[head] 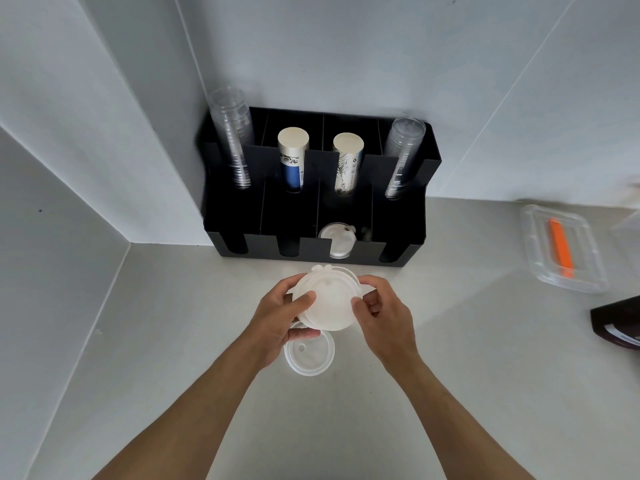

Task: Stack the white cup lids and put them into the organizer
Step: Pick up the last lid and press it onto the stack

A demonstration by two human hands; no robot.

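A small stack of white cup lids (329, 299) is held above the counter between both hands. My left hand (280, 317) grips its left edge with the thumb on top. My right hand (382, 310) pinches its right edge. Another white lid (310, 355) lies flat on the counter just below, partly under my left hand. The black organizer (304, 245) stands against the wall just beyond the hands. A white lid (337, 239) lies in its third front slot from the left; the other front slots look dark.
The organizer's back slots hold two clear cup stacks (232, 140) and two paper cup stacks (292, 157). A clear tray (561, 249) with an orange item sits right. A dark package (620, 322) lies at the right edge. Walls close in on the left and behind.
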